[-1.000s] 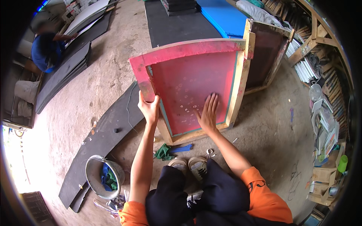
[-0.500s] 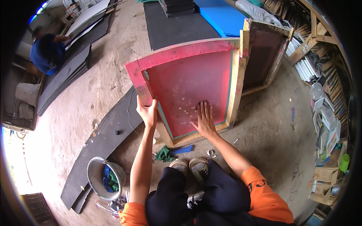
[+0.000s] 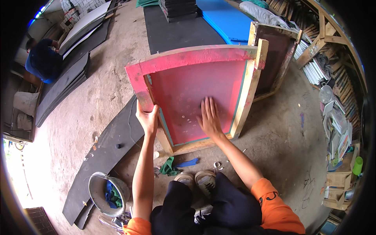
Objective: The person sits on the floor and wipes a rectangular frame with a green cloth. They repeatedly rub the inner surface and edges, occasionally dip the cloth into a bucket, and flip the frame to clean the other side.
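Note:
A wooden screen-printing frame (image 3: pixel 246 102) stands tilted on the floor before me, its top and left bars stained pink. Pink-red mesh (image 3: pixel 176 88) fills it, with several small pale ring-shaped spots low down. My left hand (image 3: pixel 147 119) is closed round the frame's left bar, thumb on the near side. Flat on the lower middle of the mesh lies my right hand (image 3: pixel 210 119), fingers stretched upward. A small dark patch shows beside its fingertips; I cannot tell whether it is an object or a shadow.
A second, darker frame (image 3: pixel 274 58) stands behind. Left of my feet is a bucket (image 3: pixel 98 192) with blue and green cloths; a green rag (image 3: pixel 169 167) lies nearer. Black sheets (image 3: pixel 105 152) and blue sheets (image 3: pixel 223 19) cover floor areas. Another person (image 3: pixel 44 60) works far left.
My right hand has slid a little upward across the mesh, still flat. Fewer pale spots show there now. The frame leans slightly differently, and my left hand keeps its hold.

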Tool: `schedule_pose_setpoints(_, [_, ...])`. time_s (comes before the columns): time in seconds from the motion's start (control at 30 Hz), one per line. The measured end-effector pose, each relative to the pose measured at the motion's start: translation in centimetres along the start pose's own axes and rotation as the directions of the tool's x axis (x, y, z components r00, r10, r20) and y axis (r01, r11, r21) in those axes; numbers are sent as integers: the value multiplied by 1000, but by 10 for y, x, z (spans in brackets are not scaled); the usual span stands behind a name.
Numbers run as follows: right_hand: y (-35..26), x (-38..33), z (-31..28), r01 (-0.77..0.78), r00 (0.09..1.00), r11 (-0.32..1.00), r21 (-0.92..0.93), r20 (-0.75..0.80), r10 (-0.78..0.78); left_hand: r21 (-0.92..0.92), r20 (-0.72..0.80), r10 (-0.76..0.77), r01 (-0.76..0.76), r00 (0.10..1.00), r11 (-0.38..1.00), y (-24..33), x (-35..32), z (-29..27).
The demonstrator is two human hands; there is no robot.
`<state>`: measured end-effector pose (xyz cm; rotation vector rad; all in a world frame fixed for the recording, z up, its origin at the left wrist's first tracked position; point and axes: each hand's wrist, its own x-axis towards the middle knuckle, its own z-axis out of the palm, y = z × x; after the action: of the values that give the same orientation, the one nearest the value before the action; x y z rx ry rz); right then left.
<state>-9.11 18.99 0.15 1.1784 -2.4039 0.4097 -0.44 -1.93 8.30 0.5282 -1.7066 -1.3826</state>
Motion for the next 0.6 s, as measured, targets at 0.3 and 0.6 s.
schedule_pose_setpoints(0.3, [-13,55,-20,-373,898,907,196,-169,406,41,7,4,-4,1000,999,-1,-4,-12])
schedule_pose_setpoints(0.6, [-52,-51,17,-681,699,630,375,76,711,-10,13,76,-76,997,997,6,-17,-8])
